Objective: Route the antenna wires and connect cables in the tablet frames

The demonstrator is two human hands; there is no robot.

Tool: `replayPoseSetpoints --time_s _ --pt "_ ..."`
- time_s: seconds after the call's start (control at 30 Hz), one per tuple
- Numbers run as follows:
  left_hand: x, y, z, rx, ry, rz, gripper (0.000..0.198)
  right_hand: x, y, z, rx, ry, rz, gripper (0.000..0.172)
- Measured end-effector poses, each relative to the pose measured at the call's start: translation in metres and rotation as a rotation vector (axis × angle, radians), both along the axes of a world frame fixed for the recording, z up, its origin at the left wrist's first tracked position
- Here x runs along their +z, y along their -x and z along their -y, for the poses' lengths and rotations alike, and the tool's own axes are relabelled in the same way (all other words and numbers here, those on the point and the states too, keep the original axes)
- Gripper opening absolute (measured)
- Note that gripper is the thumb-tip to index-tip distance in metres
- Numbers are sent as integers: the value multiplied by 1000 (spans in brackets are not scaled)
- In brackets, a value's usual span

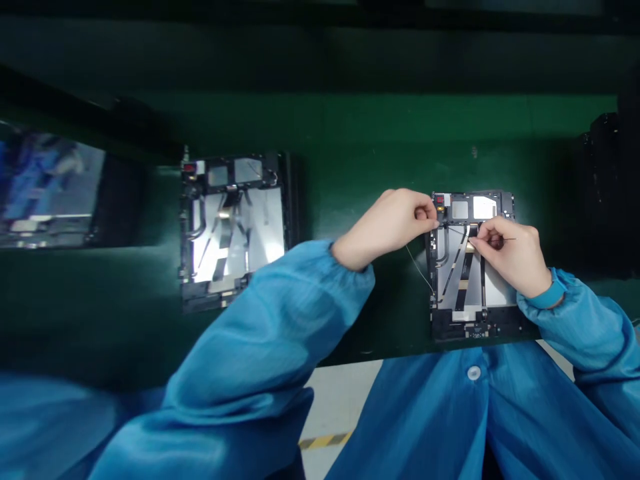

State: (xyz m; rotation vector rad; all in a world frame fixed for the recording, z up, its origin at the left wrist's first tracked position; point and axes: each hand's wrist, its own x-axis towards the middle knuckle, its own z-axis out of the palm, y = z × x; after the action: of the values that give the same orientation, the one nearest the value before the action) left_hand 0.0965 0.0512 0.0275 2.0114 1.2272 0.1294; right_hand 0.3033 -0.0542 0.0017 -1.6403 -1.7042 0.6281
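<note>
An opened tablet-like device (493,280) lies on the green table, its silver plates, black frame and flat ribbon cables exposed. My left hand (395,223) is closed in a pinch at its upper left corner, where a thin cable runs from the fingertips. Over the upper middle of the device, my right hand (517,257) pinches a thin dark cable, whose free end pokes out to the right. A loose thin cable (419,270) curves from the device's left edge up behind my left hand. Whether these are all one cable is hard to tell.
A similar opened device (265,220) sits on a dark stack to the left. Further left is a shiny panel (75,180) reflecting blue shapes. Dark stacked parts (603,193) stand at the right. The green table (350,160) has its front edge close to my body.
</note>
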Motion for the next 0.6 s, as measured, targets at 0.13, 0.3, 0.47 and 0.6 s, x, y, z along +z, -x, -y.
replayPoseSetpoints --time_s 0.13,0.3,0.47,0.6 --pt "17 -14 -16 -293 -173 -237 16 0 -5 -2 -16 33 10 13" --pt "31 -33 -16 -463 -252 -441 22 1 -12 -5 -33 20 15 12" --pt "40 -39 -6 -459 -293 -507 25 1 -23 -23 -103 -32 140 9" --pt "37 -41 18 -354 -301 -456 23 3 -26 -34 -16 -43 338 10"
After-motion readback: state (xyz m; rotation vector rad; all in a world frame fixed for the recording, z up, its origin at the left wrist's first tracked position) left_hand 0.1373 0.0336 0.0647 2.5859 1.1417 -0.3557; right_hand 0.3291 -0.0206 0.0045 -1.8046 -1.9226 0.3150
